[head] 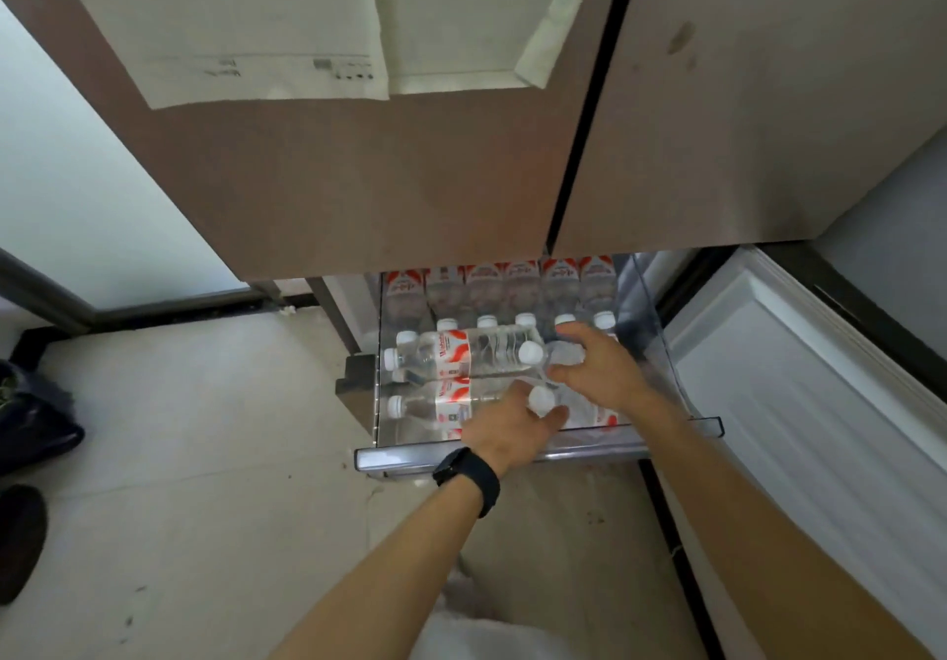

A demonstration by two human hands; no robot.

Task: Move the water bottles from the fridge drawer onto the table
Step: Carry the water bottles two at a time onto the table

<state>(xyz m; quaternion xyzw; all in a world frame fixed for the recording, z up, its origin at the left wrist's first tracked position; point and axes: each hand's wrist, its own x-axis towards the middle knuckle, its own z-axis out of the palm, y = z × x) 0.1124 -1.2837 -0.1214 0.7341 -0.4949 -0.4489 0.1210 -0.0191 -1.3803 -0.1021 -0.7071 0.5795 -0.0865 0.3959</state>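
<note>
The fridge drawer (492,456) stands pulled out and holds several clear water bottles with red-and-white labels and white caps. Some stand upright at the back (487,290); others lie flat in front (461,352). My left hand (505,429), a black watch on its wrist, curls round the neck of a white-capped bottle (542,399). My right hand (599,367) grips another bottle (563,353) just below its cap (530,352). The table is out of view.
Closed brown fridge doors (358,172) with white paper stuck on hang above the drawer. An open white door (799,377) stands to the right. Pale tiled floor (205,454) lies to the left, with a dark bag (31,418) at the left edge.
</note>
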